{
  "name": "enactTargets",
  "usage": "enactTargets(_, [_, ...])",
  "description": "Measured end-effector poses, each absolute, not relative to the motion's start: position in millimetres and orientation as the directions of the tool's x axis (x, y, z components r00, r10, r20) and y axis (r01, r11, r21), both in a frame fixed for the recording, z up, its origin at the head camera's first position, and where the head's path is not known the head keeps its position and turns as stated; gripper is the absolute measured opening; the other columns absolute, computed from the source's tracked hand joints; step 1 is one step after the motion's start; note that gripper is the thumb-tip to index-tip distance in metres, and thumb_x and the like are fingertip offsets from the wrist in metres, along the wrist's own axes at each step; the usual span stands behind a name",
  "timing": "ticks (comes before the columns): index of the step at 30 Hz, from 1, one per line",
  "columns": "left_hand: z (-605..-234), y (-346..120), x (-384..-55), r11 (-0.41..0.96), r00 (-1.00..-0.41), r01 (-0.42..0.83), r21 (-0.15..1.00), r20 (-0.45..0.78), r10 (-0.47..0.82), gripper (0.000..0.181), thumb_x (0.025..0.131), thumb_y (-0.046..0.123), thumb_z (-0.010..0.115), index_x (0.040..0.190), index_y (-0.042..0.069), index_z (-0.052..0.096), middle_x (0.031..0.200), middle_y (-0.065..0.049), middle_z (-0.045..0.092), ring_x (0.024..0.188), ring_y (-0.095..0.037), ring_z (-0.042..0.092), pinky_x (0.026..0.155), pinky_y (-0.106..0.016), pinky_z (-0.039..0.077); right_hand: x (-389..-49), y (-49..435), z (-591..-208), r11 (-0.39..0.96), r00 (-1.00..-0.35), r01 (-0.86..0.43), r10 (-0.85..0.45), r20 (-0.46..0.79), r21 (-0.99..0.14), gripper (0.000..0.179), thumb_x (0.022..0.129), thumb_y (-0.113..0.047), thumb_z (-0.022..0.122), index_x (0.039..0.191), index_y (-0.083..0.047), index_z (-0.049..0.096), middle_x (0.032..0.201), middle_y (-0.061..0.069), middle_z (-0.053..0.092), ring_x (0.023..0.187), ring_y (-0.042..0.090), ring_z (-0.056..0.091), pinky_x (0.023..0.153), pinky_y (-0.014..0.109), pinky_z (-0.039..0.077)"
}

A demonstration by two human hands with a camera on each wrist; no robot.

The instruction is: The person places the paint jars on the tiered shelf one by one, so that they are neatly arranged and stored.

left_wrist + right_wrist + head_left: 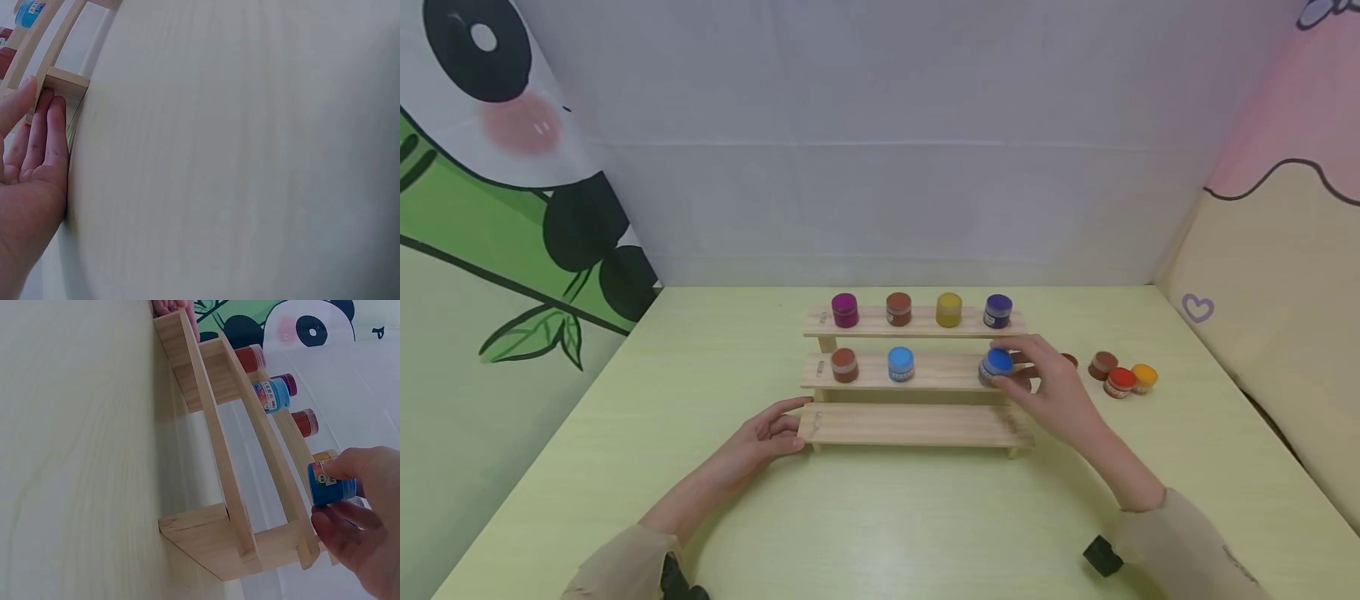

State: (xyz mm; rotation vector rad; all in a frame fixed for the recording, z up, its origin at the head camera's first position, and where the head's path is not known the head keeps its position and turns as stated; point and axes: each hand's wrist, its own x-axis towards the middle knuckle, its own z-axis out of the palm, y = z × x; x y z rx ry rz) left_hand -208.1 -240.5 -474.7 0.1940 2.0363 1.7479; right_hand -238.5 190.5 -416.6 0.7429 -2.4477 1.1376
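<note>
A three-step wooden rack point(917, 425) stands on the table. My left hand point(765, 439) holds its left end at the lowest step; in the left wrist view the thumb and fingers point(56, 128) lie on either side of the wood. My right hand point(1052, 387) pinches a dark blue paint jar point(996, 365) between thumb and fingers at the right end of the middle step. In the right wrist view this jar point(328, 486) appears tilted. A light blue jar point(901, 364) and a brown jar point(845, 365) stand farther left on that step.
On the top step stand a purple jar point(845, 310), a brown one, a yellow jar point(949, 309) and a navy jar point(997, 311). Right of the rack, several jars sit on the table, including a red jar point(1120, 382) and an orange jar point(1144, 377).
</note>
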Motion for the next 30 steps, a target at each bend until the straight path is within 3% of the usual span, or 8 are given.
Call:
enactTargets(5, [-476, -242, -209, 0.182, -0.889, -0.171, 0.968, -0.231, 0.396, 0.07, 0.097, 0.018, 0.062, 0.156, 0.014, 0.024, 0.121, 0.008, 0.065, 0.111, -0.005, 0.062, 0.097, -0.019, 0.046, -240, 181, -416, 0.542, -0.812, -0.581, -0.336, 0.477, -0.607, 0.046, 0.087, -0.004, 0.074, 0.13, -0.008, 0.059, 0.116, 0.012, 0.07, 0.096, 0.025, 0.071, 0.077, 0.034, 0.06])
enactTargets(20, [-478, -242, -209, 0.156, -0.885, -0.123, 0.98, -0.18, 0.43, 0.068, 0.098, 0.014, 0.059, 0.156, 0.007, 0.023, 0.119, 0.009, 0.066, 0.109, -0.003, 0.063, 0.095, -0.018, 0.046, -246, 157, -422, 0.495, -0.785, -0.618, -0.338, 0.519, -0.611, 0.046, 0.088, -0.008, 0.073, 0.132, -0.012, 0.06, 0.115, 0.005, 0.067, 0.094, 0.019, 0.068, 0.076, 0.024, 0.057])
enactTargets(30, [-474, -241, -207, 0.157, -0.885, -0.131, 0.979, -0.187, 0.427, 0.068, 0.099, 0.014, 0.059, 0.156, 0.008, 0.023, 0.119, 0.009, 0.066, 0.109, -0.004, 0.063, 0.095, -0.018, 0.046, -246, 147, -422, 0.513, -0.822, -0.568, -0.304, 0.482, -0.644, 0.045, 0.087, -0.011, 0.075, 0.13, -0.015, 0.061, 0.112, 0.005, 0.068, 0.095, 0.017, 0.067, 0.081, 0.035, 0.058])
